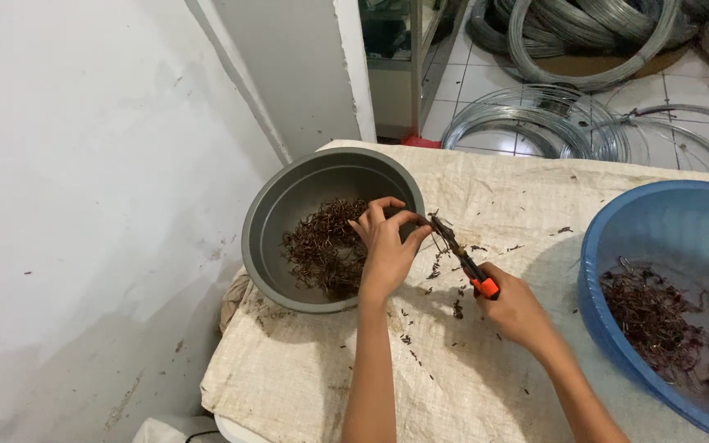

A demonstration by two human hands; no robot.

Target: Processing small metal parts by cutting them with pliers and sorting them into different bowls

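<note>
My left hand (386,246) hovers over the near rim of a grey metal basin (272,217), fingers pinched on a small rusty wire piece (430,221). The basin holds a heap of dark rusty wire bits (322,246). My right hand (514,308) grips pliers with orange handles (463,258), whose jaws meet the wire piece at my left fingertips. Both hands work above a pale woven sack cloth (453,361) spread on the table.
A blue plastic basin (617,238) with more rusty wire bits (658,316) sits at the right. Loose bits litter the cloth. Coils of grey wire (584,45) lie on the tiled floor beyond. A white wall (84,205) stands at the left.
</note>
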